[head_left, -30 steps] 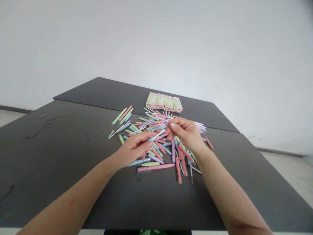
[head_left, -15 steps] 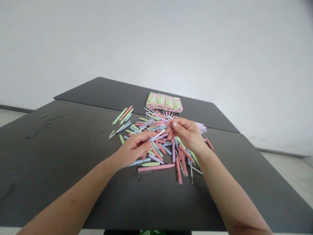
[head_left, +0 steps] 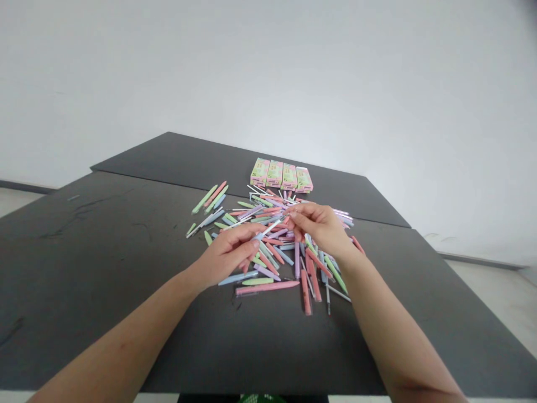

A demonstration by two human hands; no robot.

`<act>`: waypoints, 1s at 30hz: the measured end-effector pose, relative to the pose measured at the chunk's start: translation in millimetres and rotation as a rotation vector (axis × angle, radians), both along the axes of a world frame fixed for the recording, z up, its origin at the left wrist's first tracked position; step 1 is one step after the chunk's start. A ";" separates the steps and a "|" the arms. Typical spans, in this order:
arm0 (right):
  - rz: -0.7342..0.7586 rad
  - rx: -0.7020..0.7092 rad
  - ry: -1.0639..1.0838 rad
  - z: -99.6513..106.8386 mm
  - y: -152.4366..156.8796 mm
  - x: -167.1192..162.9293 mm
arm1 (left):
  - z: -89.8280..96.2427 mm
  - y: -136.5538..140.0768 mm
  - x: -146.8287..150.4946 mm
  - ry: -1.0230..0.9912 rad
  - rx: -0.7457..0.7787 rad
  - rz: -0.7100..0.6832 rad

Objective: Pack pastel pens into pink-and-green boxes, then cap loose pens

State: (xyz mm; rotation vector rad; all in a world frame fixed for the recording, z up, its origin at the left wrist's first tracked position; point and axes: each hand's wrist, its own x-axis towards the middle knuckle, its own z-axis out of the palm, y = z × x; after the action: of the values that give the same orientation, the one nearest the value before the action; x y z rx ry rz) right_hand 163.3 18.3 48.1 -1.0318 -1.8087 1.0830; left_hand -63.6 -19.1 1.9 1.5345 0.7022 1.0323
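Observation:
Above a heap of pastel pens, my left hand [head_left: 232, 253] pinches a slim white pen piece with a pale blue end [head_left: 272, 228], slanting up to the right. My right hand [head_left: 318, 226] is closed with its fingertips at the upper far end of that same piece. Whether the piece is a refill or part of a pen barrel is too small to tell. Beneath both hands lie loose pens in pink, green, blue and purple, among them a long pink pen [head_left: 267, 287] in front. The hands cover part of the heap.
Several green and pink pen boxes [head_left: 274, 174] lie in a row behind the heap. A small group of green, pink and blue pens [head_left: 211, 197] rests to the left. The dark table [head_left: 104, 246] has a seam, with a pale wall behind.
The right hand has shifted very slightly left and down, with the white piece still between the hands. The pens and boxes look unmoved apart from a small camera shift.

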 end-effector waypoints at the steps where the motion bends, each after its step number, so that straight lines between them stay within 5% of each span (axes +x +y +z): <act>1: -0.012 0.029 -0.154 -2.3 1.9 1.1 | -0.5 0.5 0.0 -0.006 -0.001 -0.001; 5: -0.047 0.194 -0.733 -15.0 9.2 -0.2 | -0.3 2.2 -0.2 -0.007 -0.013 -0.002; 8: -0.039 0.236 -0.927 -24.1 12.6 -3.3 | 0.0 3.2 -0.6 -0.002 -0.032 0.007; 15: -0.080 0.216 -0.981 -15.0 8.5 1.5 | -1.9 4.3 -0.9 0.002 -0.045 0.013; 21: 0.159 0.189 -1.107 -17.9 -5.1 1.1 | -1.2 4.5 -1.7 0.024 -0.048 0.002; 30: 0.037 0.190 -1.149 -36.3 -10.0 -7.5 | -1.9 6.3 -0.8 0.015 -0.045 0.024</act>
State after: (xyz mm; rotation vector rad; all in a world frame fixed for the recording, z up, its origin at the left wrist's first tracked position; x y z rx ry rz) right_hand 155.8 8.3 11.9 -1.6765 -2.7238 0.2518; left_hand -64.4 -12.7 0.0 1.5002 0.7517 1.0175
